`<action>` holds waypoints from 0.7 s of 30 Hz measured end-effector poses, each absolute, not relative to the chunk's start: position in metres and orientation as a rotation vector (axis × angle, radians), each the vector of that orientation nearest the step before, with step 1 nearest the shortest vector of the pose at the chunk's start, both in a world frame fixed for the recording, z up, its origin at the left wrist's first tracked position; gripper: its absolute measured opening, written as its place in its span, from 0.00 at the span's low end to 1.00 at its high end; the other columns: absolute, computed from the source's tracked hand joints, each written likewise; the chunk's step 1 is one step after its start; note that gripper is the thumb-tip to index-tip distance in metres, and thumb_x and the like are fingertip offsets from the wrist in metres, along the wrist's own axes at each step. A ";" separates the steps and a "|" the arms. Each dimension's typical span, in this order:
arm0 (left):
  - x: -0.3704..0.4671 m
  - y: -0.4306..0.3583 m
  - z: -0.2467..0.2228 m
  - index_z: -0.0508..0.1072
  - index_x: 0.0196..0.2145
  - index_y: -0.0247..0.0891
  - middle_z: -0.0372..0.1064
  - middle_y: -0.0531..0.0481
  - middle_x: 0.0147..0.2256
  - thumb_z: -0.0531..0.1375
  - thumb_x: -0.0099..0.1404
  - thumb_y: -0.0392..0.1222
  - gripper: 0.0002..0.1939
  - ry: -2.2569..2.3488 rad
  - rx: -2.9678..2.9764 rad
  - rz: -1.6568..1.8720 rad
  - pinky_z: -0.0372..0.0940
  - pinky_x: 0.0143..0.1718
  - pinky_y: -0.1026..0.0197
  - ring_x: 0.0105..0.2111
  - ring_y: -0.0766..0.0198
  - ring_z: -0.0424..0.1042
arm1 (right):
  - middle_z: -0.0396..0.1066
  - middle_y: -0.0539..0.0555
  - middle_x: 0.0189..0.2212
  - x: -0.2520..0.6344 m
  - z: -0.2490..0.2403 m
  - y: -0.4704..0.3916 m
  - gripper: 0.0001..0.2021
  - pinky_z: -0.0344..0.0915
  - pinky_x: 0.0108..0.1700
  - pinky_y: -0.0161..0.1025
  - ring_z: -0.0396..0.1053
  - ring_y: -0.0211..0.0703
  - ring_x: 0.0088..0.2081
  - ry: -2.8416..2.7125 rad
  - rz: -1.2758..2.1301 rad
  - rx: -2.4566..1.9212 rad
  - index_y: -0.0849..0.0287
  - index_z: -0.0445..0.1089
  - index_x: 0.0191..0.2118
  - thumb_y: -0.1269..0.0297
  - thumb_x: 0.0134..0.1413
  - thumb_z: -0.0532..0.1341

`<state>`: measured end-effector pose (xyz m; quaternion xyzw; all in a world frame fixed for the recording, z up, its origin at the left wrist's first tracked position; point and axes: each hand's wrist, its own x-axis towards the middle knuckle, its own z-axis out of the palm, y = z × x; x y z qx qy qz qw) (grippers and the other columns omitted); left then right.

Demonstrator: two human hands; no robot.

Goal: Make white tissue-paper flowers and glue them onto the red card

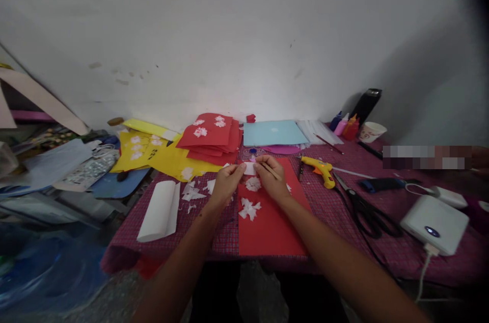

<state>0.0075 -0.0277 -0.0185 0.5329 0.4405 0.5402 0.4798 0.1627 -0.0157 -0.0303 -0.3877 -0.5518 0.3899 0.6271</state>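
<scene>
My left hand [228,180] and my right hand [272,175] pinch a small piece of white tissue paper [250,168] between them, over a red paper sheet [273,234]. A thin stick or brush [272,171] also lies in the fingers of my right hand. On the red sheet, just below the held piece, is a round white-and-pink paper flower [252,184]. Nearer to me lies a crumpled white tissue shape [249,209]. Torn tissue scraps [192,191] and a roll of white paper [158,211] are to the left of my left hand.
A yellow glue gun [320,169], black-handled scissors [369,213] and a white power device [435,223] with cables lie to the right. Behind are red cards [208,132], a light blue sheet [273,133], paint bottles [350,128], a paper cup [372,132] and a black flask [365,106].
</scene>
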 end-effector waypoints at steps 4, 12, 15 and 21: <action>0.008 -0.031 -0.014 0.76 0.27 0.34 0.71 0.52 0.25 0.65 0.57 0.48 0.13 1.049 1.352 1.231 0.60 0.29 0.65 0.25 0.67 0.66 | 0.66 0.47 0.28 0.164 -0.031 -0.015 0.09 0.60 0.30 0.35 0.62 0.38 0.27 -1.236 0.882 -0.890 0.57 0.69 0.39 0.60 0.53 0.63; 0.008 -0.030 -0.017 0.77 0.28 0.34 0.73 0.49 0.26 0.65 0.58 0.51 0.15 1.070 1.357 1.227 0.62 0.31 0.63 0.27 0.65 0.69 | 0.65 0.47 0.27 0.163 -0.027 -0.017 0.09 0.59 0.29 0.35 0.60 0.38 0.27 -1.275 0.915 -0.887 0.57 0.69 0.38 0.59 0.53 0.64; 0.007 -0.028 -0.020 0.77 0.29 0.34 0.74 0.48 0.26 0.64 0.59 0.53 0.16 1.052 1.347 1.237 0.64 0.31 0.63 0.27 0.64 0.70 | 0.65 0.47 0.28 0.163 -0.026 -0.017 0.09 0.58 0.29 0.35 0.60 0.37 0.27 -1.272 0.916 -0.889 0.57 0.69 0.38 0.60 0.52 0.65; 0.008 -0.026 -0.023 0.77 0.30 0.34 0.73 0.48 0.27 0.63 0.60 0.54 0.18 1.005 1.259 1.259 0.65 0.32 0.62 0.27 0.64 0.71 | 0.64 0.46 0.27 0.163 -0.026 -0.017 0.09 0.58 0.29 0.35 0.59 0.37 0.26 -1.265 0.930 -0.907 0.57 0.69 0.38 0.60 0.52 0.64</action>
